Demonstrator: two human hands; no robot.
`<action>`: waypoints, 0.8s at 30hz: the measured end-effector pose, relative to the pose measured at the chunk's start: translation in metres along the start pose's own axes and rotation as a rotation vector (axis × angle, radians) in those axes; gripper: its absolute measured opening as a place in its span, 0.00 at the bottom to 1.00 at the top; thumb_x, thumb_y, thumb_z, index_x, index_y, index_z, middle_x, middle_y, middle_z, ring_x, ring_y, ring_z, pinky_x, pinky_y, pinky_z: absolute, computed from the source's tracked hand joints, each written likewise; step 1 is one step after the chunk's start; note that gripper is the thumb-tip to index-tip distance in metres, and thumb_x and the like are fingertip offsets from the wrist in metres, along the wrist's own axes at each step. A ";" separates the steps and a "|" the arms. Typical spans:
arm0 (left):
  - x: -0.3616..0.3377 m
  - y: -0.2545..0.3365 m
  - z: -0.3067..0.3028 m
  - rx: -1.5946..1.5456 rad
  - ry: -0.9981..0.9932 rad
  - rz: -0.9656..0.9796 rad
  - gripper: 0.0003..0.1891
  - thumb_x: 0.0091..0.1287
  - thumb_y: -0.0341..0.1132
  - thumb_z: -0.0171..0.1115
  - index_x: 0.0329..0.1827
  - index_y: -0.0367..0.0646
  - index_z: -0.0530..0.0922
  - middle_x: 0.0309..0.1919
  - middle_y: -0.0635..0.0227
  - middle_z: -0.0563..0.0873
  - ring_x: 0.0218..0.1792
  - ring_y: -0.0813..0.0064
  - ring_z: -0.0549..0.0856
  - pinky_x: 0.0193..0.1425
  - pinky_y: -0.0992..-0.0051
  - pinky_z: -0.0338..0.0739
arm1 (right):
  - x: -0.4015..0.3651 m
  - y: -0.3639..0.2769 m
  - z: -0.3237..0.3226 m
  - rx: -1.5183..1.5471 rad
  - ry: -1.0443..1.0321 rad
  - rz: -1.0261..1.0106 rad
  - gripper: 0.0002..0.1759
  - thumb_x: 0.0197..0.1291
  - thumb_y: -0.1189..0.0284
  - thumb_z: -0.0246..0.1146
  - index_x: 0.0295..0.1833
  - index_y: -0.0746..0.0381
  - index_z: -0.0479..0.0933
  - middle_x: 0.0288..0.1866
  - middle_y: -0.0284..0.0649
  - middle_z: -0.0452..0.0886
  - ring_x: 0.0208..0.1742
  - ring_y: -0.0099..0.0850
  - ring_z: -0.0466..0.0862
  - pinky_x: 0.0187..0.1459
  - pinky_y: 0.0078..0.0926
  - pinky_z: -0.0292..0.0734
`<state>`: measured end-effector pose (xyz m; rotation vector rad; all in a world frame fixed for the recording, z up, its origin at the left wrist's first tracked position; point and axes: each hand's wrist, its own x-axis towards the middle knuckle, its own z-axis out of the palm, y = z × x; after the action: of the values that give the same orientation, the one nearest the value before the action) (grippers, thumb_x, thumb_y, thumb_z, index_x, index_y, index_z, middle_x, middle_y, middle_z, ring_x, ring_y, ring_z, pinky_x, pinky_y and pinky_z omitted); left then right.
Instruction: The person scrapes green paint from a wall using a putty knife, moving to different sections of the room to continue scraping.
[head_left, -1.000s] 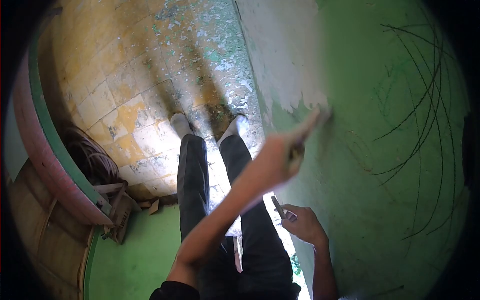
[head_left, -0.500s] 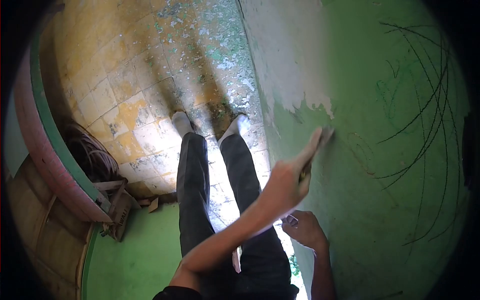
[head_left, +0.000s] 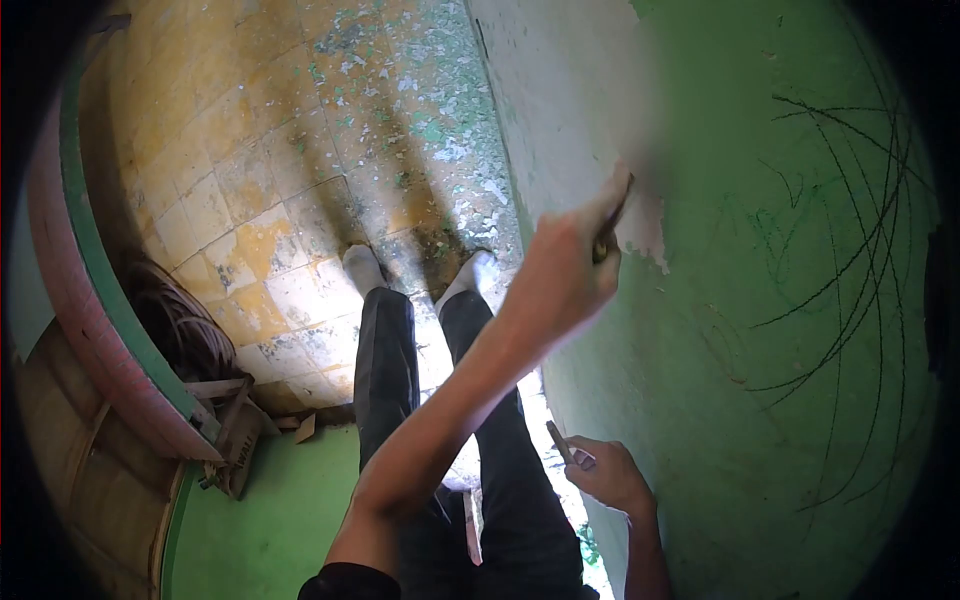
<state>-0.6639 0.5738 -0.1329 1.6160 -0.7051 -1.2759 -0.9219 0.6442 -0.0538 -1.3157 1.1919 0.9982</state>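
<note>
My left hand [head_left: 570, 255] reaches across my body to the wall [head_left: 585, 110], closed around a scraper [head_left: 622, 200]. The tool's front end is blurred where the pale bared patch meets the green paint. Lower down, my right hand [head_left: 608, 474] is close beside the wall, its fingers curled around a thin, flat strip-like object [head_left: 558, 441] that sticks out past them. The kind of that object I cannot tell.
Paint flakes [head_left: 440, 120] litter the yellow tiled floor [head_left: 240, 120] along the wall base. My feet [head_left: 362, 268] stand on the tiles. At left are a curved pink-and-green edge [head_left: 120, 330], a coiled bundle [head_left: 180, 310] and a wooden box [head_left: 237, 440]. Black scribbles [head_left: 850, 290] mark the wall.
My left hand has moved up along the wall with the scraper. My right hand has shifted slightly down and turned, so the thin strip now shows above its fingers.
</note>
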 end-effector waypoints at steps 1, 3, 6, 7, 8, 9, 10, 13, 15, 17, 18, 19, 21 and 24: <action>-0.006 -0.003 0.005 -0.014 -0.026 0.018 0.45 0.56 0.15 0.55 0.82 0.51 0.62 0.28 0.43 0.83 0.25 0.56 0.85 0.38 0.59 0.80 | 0.001 0.000 -0.001 -0.003 -0.004 -0.001 0.23 0.56 0.64 0.67 0.58 0.56 0.82 0.35 0.49 0.88 0.40 0.46 0.90 0.48 0.41 0.84; -0.040 -0.013 0.019 -0.031 -0.076 0.056 0.45 0.56 0.14 0.54 0.82 0.50 0.61 0.30 0.42 0.84 0.27 0.54 0.86 0.39 0.59 0.80 | 0.001 0.000 0.000 -0.008 -0.020 0.002 0.23 0.56 0.64 0.67 0.59 0.55 0.82 0.35 0.49 0.88 0.40 0.46 0.90 0.47 0.41 0.83; -0.070 -0.002 0.028 -0.070 -0.136 0.015 0.44 0.58 0.14 0.53 0.82 0.48 0.61 0.25 0.43 0.83 0.25 0.53 0.86 0.37 0.60 0.80 | -0.003 0.001 0.001 -0.012 -0.037 0.028 0.24 0.56 0.63 0.67 0.60 0.54 0.82 0.36 0.49 0.88 0.40 0.45 0.90 0.47 0.41 0.83; -0.059 0.002 0.022 -0.098 -0.140 -0.035 0.44 0.58 0.14 0.53 0.82 0.48 0.61 0.24 0.44 0.83 0.23 0.54 0.86 0.35 0.60 0.80 | -0.003 0.000 0.000 -0.009 -0.046 0.035 0.24 0.56 0.63 0.66 0.60 0.53 0.82 0.37 0.49 0.88 0.41 0.45 0.90 0.47 0.41 0.83; -0.040 0.005 0.010 -0.073 -0.138 -0.023 0.44 0.58 0.14 0.54 0.82 0.48 0.61 0.23 0.44 0.83 0.22 0.56 0.85 0.34 0.61 0.80 | 0.000 -0.001 -0.001 -0.007 -0.052 0.036 0.24 0.57 0.63 0.66 0.60 0.53 0.82 0.37 0.49 0.88 0.41 0.44 0.90 0.47 0.41 0.83; -0.020 0.006 -0.004 -0.046 -0.139 -0.014 0.43 0.59 0.14 0.54 0.82 0.48 0.61 0.23 0.45 0.83 0.20 0.57 0.85 0.33 0.61 0.80 | 0.003 -0.002 -0.001 0.001 -0.031 0.030 0.24 0.56 0.65 0.67 0.59 0.56 0.82 0.36 0.50 0.88 0.39 0.44 0.90 0.46 0.39 0.83; -0.010 0.005 -0.012 -0.005 -0.113 0.066 0.43 0.60 0.15 0.54 0.82 0.49 0.61 0.23 0.44 0.82 0.20 0.58 0.84 0.33 0.61 0.79 | 0.005 -0.003 -0.001 0.008 -0.016 0.027 0.24 0.55 0.66 0.68 0.59 0.59 0.82 0.35 0.51 0.88 0.37 0.43 0.90 0.44 0.38 0.83; -0.061 -0.009 0.014 -0.090 -0.169 0.055 0.40 0.65 0.22 0.56 0.82 0.56 0.61 0.20 0.51 0.74 0.18 0.75 0.77 0.31 0.72 0.74 | 0.004 0.001 0.002 -0.005 0.012 0.002 0.24 0.54 0.67 0.69 0.58 0.63 0.83 0.35 0.53 0.88 0.35 0.42 0.90 0.43 0.36 0.83; -0.060 -0.006 0.020 -0.017 -0.109 0.082 0.37 0.65 0.23 0.56 0.81 0.50 0.64 0.20 0.50 0.74 0.20 0.74 0.79 0.32 0.71 0.75 | -0.002 0.007 0.005 0.031 0.007 -0.003 0.24 0.54 0.67 0.69 0.58 0.64 0.83 0.36 0.54 0.88 0.35 0.42 0.90 0.43 0.36 0.83; -0.021 0.001 0.007 0.074 -0.019 0.064 0.34 0.65 0.23 0.56 0.78 0.46 0.67 0.20 0.50 0.74 0.20 0.73 0.79 0.32 0.69 0.75 | -0.003 -0.008 -0.002 0.014 -0.008 0.028 0.25 0.54 0.67 0.69 0.58 0.64 0.83 0.36 0.54 0.88 0.36 0.43 0.90 0.44 0.36 0.83; 0.000 0.014 -0.007 0.018 0.012 -0.035 0.29 0.66 0.24 0.56 0.73 0.44 0.73 0.20 0.51 0.75 0.19 0.73 0.78 0.30 0.66 0.75 | -0.006 -0.012 -0.004 0.007 -0.016 0.051 0.25 0.54 0.67 0.69 0.58 0.64 0.83 0.36 0.54 0.88 0.36 0.43 0.90 0.44 0.36 0.83; -0.002 0.014 -0.008 0.008 -0.031 -0.046 0.29 0.66 0.24 0.56 0.73 0.44 0.73 0.19 0.52 0.75 0.19 0.73 0.77 0.30 0.66 0.74 | -0.005 -0.009 -0.004 0.009 0.000 0.042 0.25 0.54 0.67 0.69 0.58 0.64 0.83 0.36 0.54 0.88 0.36 0.43 0.90 0.44 0.36 0.83; -0.018 0.018 -0.010 0.001 -0.114 -0.071 0.29 0.66 0.24 0.56 0.74 0.45 0.73 0.19 0.54 0.74 0.20 0.73 0.75 0.31 0.67 0.73 | -0.003 -0.002 0.000 0.018 0.026 0.012 0.26 0.54 0.66 0.70 0.59 0.64 0.82 0.36 0.55 0.88 0.37 0.44 0.90 0.45 0.36 0.83; -0.035 0.008 0.005 -0.018 -0.085 0.056 0.38 0.66 0.22 0.54 0.82 0.54 0.62 0.22 0.57 0.78 0.22 0.75 0.76 0.32 0.71 0.75 | -0.005 -0.007 -0.002 0.004 -0.055 0.048 0.27 0.54 0.66 0.70 0.60 0.64 0.82 0.37 0.56 0.88 0.38 0.43 0.90 0.45 0.36 0.83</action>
<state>-0.6787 0.5992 -0.1112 1.5241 -0.7834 -1.3125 -0.9162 0.6427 -0.0475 -1.2541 1.1873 1.0597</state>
